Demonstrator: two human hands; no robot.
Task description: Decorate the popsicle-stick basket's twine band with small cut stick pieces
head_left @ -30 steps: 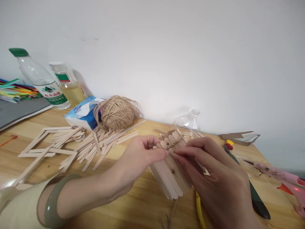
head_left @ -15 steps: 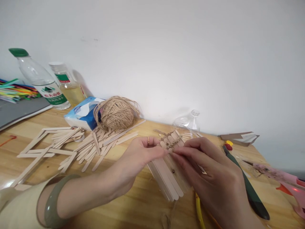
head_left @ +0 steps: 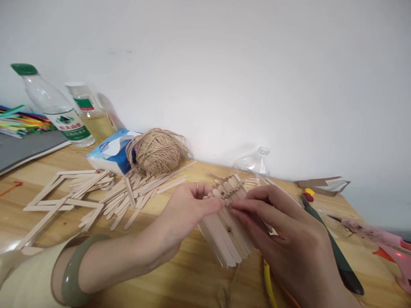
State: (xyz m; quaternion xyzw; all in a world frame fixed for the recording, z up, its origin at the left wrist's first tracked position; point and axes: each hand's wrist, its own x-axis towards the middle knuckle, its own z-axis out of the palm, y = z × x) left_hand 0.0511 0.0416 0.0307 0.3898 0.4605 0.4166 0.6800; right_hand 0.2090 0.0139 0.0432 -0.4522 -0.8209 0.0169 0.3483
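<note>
Wooden and already joined up, the panel is gripped by the left hand over the table, twine across its top. The right hand pinches just beside, on what I cannot tell; whether the twine is fully fastened is unclear. Loose sticks lie unattached.

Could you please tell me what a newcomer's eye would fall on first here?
Probably the wooden-stick piece below centre, held by the left hand and right hand. The ball of twine beside the blue tissue pack likely comes next. At far right, a pink tool shows a red glow.
</note>
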